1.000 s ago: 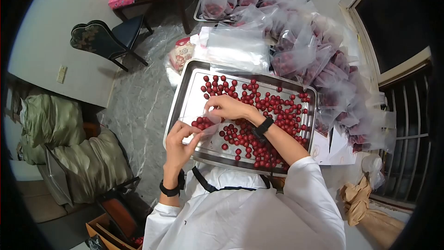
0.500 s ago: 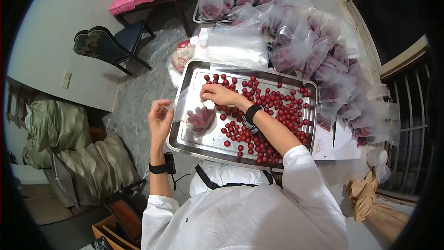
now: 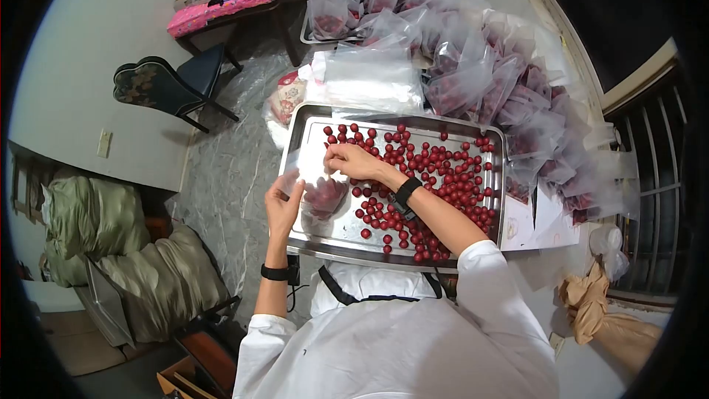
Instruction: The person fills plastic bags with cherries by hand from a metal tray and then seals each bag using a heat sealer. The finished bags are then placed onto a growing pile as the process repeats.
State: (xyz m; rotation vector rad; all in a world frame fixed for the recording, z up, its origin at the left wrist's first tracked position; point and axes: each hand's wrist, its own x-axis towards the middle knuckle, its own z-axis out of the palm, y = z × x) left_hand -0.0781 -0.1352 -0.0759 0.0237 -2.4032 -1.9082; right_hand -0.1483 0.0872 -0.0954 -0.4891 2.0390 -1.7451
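Note:
A clear plastic bag (image 3: 323,196) with red fruits inside rests on the left part of a metal tray (image 3: 347,254). At the bag's left edge is my left hand (image 3: 283,203), its fingers pinched together on the plastic. My right hand (image 3: 353,161) is closed at the bag's upper right side; what its fingertips hold is too small to make out. Loose round red fruits (image 3: 461,177) spread over the middle and right of the tray, partly under my right forearm.
Beyond the tray lies a stack of empty clear bags (image 3: 369,77). Many filled bags (image 3: 473,74) crowd the back and right. Papers (image 3: 543,218) lie right of the tray. A chair (image 3: 166,85), a pink-topped table (image 3: 221,0) and green sacks (image 3: 92,210) stand left.
My left hand has moved right, to the bag's edge, and its fingers have closed. My right hand has shifted slightly right and down. The view has shifted a little.

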